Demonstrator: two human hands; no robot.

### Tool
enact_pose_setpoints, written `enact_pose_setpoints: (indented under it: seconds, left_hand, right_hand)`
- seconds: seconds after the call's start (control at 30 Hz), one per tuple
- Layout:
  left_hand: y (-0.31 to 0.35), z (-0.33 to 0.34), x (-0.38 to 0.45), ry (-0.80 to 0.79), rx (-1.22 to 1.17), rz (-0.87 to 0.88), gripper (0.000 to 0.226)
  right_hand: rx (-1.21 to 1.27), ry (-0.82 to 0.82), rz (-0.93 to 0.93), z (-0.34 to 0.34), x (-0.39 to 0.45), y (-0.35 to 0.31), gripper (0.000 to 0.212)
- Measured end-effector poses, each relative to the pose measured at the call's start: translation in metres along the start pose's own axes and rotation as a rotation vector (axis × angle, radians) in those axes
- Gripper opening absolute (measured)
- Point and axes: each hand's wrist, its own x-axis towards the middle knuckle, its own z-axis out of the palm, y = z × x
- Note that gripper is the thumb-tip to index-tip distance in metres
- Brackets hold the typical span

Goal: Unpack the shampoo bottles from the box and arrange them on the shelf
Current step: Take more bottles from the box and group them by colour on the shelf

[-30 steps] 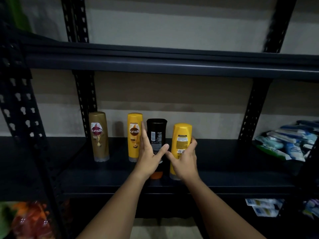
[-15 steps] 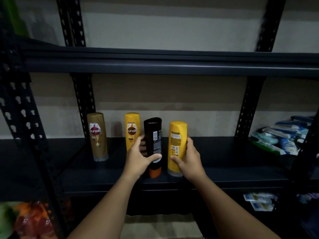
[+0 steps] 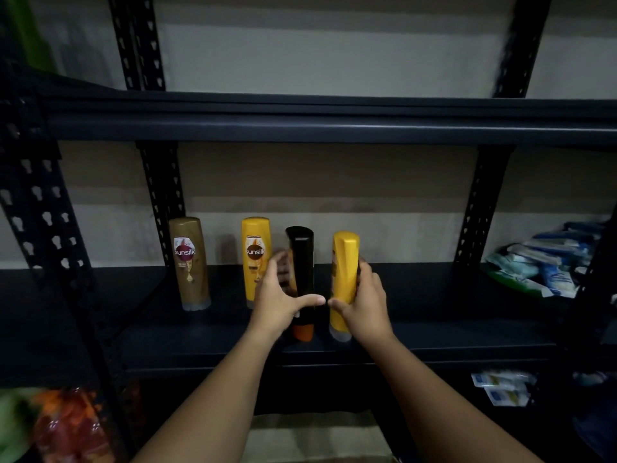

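Glossy plastic bottles [image 3: 344, 272], matt shelf [image 3: 434, 329]

Both forearms extended forward; left hand [image 3: 278, 304] fingers curled, thumb out; right hand [image 3: 365, 304] likewise.

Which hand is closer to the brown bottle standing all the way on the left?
The left hand. It grips the black bottle with the orange cap, two bottles over from the brown plastic bottle. The right hand holds the yellow bottle turned sideways, farther to the right.
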Motion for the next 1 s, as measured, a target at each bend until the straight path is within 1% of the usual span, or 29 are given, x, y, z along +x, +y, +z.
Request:
enact_pose_setpoints:
  seconds: [0.07, 0.17, 0.2, 0.3, 0.37, 0.47, 0.53, 0.6, 0.67, 0.73, 0.77, 0.87, 1.0]
  left_hand:
    - [-0.002, 0.007, -0.001, 0.02, 0.014, 0.005, 0.119]
    - [-0.002, 0.003, 0.001, -0.084, 0.001, -0.023, 0.101]
    - [-0.003, 0.0, 0.003, -0.114, -0.019, -0.02, 0.098]
    - [-0.002, -0.009, 0.005, -0.111, -0.044, -0.012, 0.104]
    - [0.0, -0.008, 0.006, -0.067, -0.011, -0.013, 0.106]
    - [0.002, 0.003, 0.006, 0.027, 0.076, 0.01, 0.101]
    - [0.0, 0.011, 0.006, 0.031, 0.101, 0.012, 0.104]
    - [0.0, 0.014, 0.004, -0.015, 0.05, -0.008, 0.103]
    - [-0.001, 0.013, 0.003, -0.048, 0.017, -0.017, 0.096]
    - [0.002, 0.01, 0.002, -0.045, 0.012, -0.022, 0.089]
    - [0.005, 0.01, 0.001, -0.028, 0.012, -0.025, 0.086]
    - [0.01, 0.014, -0.001, 0.026, 0.028, -0.035, 0.079]
    - [0.01, 0.017, -0.003, 0.063, 0.031, -0.026, 0.079]
  right_hand:
    - [-0.02, 0.004, 0.013, 0.002, 0.0, -0.004, 0.105]
    - [0.073, -0.085, 0.041, -0.004, 0.005, -0.004, 0.115]
    - [0.104, -0.13, 0.042, -0.009, 0.006, -0.003, 0.117]
    - [0.122, -0.212, 0.038, -0.019, 0.009, -0.002, 0.121]
    - [0.12, -0.179, 0.053, -0.018, 0.011, -0.004, 0.127]
    - [0.09, -0.064, 0.046, -0.01, 0.011, -0.004, 0.133]
    - [0.064, -0.023, 0.039, -0.005, 0.01, -0.002, 0.134]
    - [0.068, -0.049, 0.021, -0.004, 0.01, 0.001, 0.135]
    - [0.103, -0.119, 0.013, -0.008, 0.011, 0.003, 0.134]
    - [0.127, -0.16, 0.028, -0.01, 0.012, 0.004, 0.13]
    - [0.127, -0.147, 0.036, -0.01, 0.012, 0.004, 0.127]
    - [0.08, -0.012, 0.023, -0.004, 0.01, 0.005, 0.116]
    - [0.039, 0.097, 0.033, 0.003, 0.006, 0.004, 0.116]
